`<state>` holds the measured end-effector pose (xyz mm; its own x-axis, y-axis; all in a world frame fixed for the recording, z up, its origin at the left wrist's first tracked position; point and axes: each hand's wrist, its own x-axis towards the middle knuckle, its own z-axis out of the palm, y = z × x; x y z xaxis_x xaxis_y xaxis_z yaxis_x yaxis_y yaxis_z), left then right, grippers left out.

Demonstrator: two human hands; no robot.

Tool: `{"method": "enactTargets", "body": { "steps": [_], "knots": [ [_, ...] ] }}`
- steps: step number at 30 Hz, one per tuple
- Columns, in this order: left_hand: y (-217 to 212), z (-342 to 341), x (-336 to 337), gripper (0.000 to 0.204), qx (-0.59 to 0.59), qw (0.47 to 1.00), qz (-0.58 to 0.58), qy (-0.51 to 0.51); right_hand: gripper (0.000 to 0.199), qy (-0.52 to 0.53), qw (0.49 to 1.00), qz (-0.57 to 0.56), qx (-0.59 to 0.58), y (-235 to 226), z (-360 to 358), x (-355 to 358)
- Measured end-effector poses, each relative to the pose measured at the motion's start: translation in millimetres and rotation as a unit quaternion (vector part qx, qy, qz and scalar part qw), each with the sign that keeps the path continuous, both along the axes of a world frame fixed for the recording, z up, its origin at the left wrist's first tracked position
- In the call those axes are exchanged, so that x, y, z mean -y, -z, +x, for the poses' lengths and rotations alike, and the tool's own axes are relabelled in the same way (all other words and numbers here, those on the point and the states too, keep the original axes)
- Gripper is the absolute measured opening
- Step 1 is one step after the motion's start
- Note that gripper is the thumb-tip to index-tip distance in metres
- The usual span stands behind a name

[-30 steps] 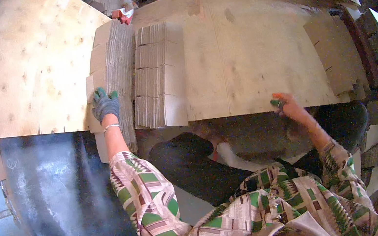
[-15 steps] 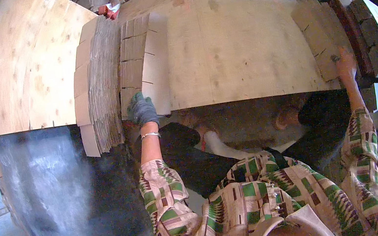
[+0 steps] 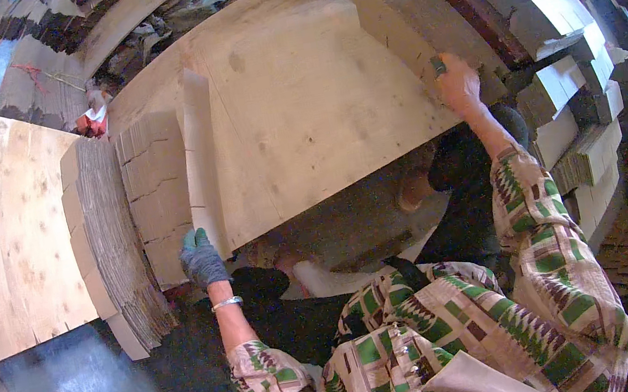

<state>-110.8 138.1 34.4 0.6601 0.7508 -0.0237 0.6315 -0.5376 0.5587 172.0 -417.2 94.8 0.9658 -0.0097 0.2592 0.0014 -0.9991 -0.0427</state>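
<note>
My left hand [image 3: 203, 260], in a grey-green glove, is closed on the near end of a long slotted cardboard strip [image 3: 200, 152]. The strip stands tilted along the right side of a pile of slotted cardboard pieces [image 3: 155, 180]. On the right, my right hand [image 3: 459, 87] pinches the near end of another slotted cardboard sheet [image 3: 396, 29], which is tilted up beside more cardboard [image 3: 455, 26]. A dark covering shows on one of its fingertips. Between the hands lies a plywood board [image 3: 300, 108].
A tall cardboard stack [image 3: 115, 244] stands left of the pile, against a second plywood panel [image 3: 4, 237]. Past a dark red bar [image 3: 474, 15] are several bundles of cardboard [image 3: 539, 8]. A red and white bag [image 3: 93, 120] sits at the far left corner.
My view has turned, so the board now slants. The left strip and the right sheet are tilted up more steeply, with my hands still at their near ends.
</note>
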Motion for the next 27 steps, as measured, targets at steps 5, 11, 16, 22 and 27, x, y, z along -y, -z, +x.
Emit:
{"method": "enactTargets", "body": {
  "steps": [5, 11, 16, 22, 27],
  "knots": [
    [13.8, 13.5, 41.2, 0.035, 0.057, 0.993, 0.007, 0.101, 0.055, -0.115, 0.957, 0.207, 0.166, -32.2, -17.9, -37.5],
    [39.0, 55.3, 122.7, 0.028, 0.033, 0.977, 0.086, 0.192, 0.092, -0.339, 0.906, 0.249, -0.047, -5.1, -124.8, -177.8],
    [16.4, 54.7, 170.8, 0.024, -0.045, 0.972, 0.064, 0.221, 0.102, -0.427, 0.881, 0.177, -0.102, 11.8, -139.6, -202.3],
    [20.3, 45.5, 179.2, 0.022, -0.031, 0.974, 0.05, 0.219, 0.096, -0.422, 0.879, 0.191, -0.115, 1.8, -137.4, -205.7],
    [15.4, 44.1, 186.8, 0.025, 0.033, 0.97, 0.028, 0.237, 0.093, -0.436, 0.879, 0.089, -0.172, 36.6, -138.1, -205.7]
  ]
}}
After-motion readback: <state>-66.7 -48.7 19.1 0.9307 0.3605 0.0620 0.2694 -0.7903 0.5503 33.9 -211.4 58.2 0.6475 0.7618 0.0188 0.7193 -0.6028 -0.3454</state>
